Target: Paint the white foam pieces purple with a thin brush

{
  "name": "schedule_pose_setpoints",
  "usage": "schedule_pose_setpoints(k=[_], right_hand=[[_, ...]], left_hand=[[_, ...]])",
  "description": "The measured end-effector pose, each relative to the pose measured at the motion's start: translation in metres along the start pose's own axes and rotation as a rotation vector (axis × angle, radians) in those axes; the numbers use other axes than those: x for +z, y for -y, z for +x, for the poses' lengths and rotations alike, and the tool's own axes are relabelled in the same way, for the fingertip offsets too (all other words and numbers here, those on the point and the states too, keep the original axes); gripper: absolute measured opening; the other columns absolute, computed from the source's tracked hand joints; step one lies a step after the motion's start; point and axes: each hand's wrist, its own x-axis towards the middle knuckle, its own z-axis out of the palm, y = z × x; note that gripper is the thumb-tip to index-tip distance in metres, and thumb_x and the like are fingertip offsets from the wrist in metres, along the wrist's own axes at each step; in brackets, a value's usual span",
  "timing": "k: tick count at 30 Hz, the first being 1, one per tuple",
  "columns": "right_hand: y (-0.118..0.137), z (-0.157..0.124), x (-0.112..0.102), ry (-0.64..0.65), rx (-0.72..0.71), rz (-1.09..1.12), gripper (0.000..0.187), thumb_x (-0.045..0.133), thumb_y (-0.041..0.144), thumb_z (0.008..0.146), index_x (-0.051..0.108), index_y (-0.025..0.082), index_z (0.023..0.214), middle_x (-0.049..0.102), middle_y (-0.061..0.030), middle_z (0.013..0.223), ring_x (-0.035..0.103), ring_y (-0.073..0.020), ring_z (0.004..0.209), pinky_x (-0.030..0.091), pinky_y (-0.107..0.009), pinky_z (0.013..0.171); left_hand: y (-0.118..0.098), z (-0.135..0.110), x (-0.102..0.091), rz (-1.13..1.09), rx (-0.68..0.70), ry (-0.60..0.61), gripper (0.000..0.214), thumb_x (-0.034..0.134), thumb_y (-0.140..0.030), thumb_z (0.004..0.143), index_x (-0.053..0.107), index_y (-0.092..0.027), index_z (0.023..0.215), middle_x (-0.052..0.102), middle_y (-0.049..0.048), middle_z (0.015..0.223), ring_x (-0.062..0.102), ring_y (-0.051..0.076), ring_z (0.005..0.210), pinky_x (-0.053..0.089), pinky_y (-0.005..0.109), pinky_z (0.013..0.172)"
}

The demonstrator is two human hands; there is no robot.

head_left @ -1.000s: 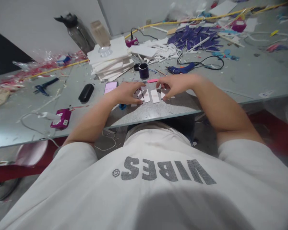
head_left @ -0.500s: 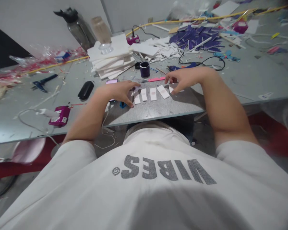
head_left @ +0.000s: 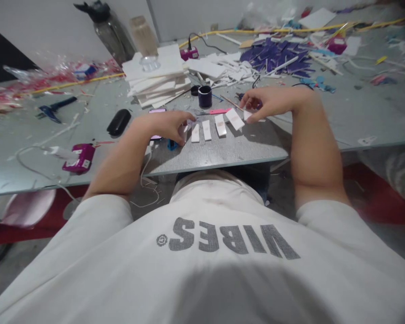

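Note:
Several small white rectangular pieces (head_left: 220,125) with faint reddish marks lie in a fanned row on the grey board (head_left: 216,153). At the row's left end, my left hand (head_left: 170,126) is curled, thumb and forefinger about the ends of a white piece (head_left: 185,131), partly hidden by the hand. My right hand (head_left: 265,104) is bent over the right end, its thumb and fingers on another white piece (head_left: 247,115), which is mostly covered. A pink-handled craft knife (head_left: 220,111) lies just behind the row. A small blue object (head_left: 172,144) sits beside my left thumb.
Behind the row stands a dark open jar (head_left: 205,96). A phone (head_left: 157,110) and a black case (head_left: 119,122) lie left. Farther back are stacked white sheets (head_left: 155,85), purple scraps (head_left: 276,56) and a dark bottle (head_left: 111,36). A magenta adapter (head_left: 79,158) with a cable lies front left.
The pieces have shifted and fan out more, the right-hand ones now sitting farther back. My right hand has moved slightly right and away from me; my left hand has moved slightly left.

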Motion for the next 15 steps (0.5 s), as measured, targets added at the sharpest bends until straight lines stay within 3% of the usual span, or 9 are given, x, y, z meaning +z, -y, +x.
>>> schedule_pose_setpoints(k=[5, 9, 15], right_hand=[[0.001, -0.002, 0.0, -0.046, 0.005, 0.065, 0.058, 0.097, 0.044, 0.096, 0.074, 0.018, 0.143, 0.076, -0.0141, 0.13, 0.067, -0.024, 0.108, 0.052, -0.042, 0.097], [0.001, -0.006, -0.001, -0.094, -0.04, 0.159, 0.072, 0.1, 0.072, 0.091, 0.072, 0.022, 0.135, 0.078, -0.0148, 0.13, 0.068, -0.0264, 0.11, 0.054, -0.045, 0.099], [0.0, -0.009, 0.0, -0.197, -0.142, 0.306, 0.093, 0.097, 0.089, 0.08, 0.063, 0.027, 0.141, 0.075, -0.0144, 0.132, 0.064, -0.0271, 0.115, 0.054, -0.047, 0.102]], left_hand=[[-0.009, -0.002, -0.013, -0.055, -0.07, 0.016, 0.11, 0.092, -0.068, 0.08, 0.059, -0.039, 0.181, 0.088, 0.0066, 0.141, 0.085, 0.032, 0.109, 0.067, 0.041, 0.093], [-0.012, -0.004, -0.021, -0.136, -0.081, -0.001, 0.118, 0.091, -0.074, 0.081, 0.052, -0.037, 0.187, 0.082, 0.0092, 0.159, 0.083, 0.037, 0.134, 0.066, 0.045, 0.113], [-0.005, 0.0, -0.02, -0.312, 0.017, -0.208, 0.118, 0.091, -0.075, 0.084, 0.049, -0.036, 0.187, 0.074, 0.0135, 0.169, 0.076, 0.038, 0.149, 0.062, 0.052, 0.129]])
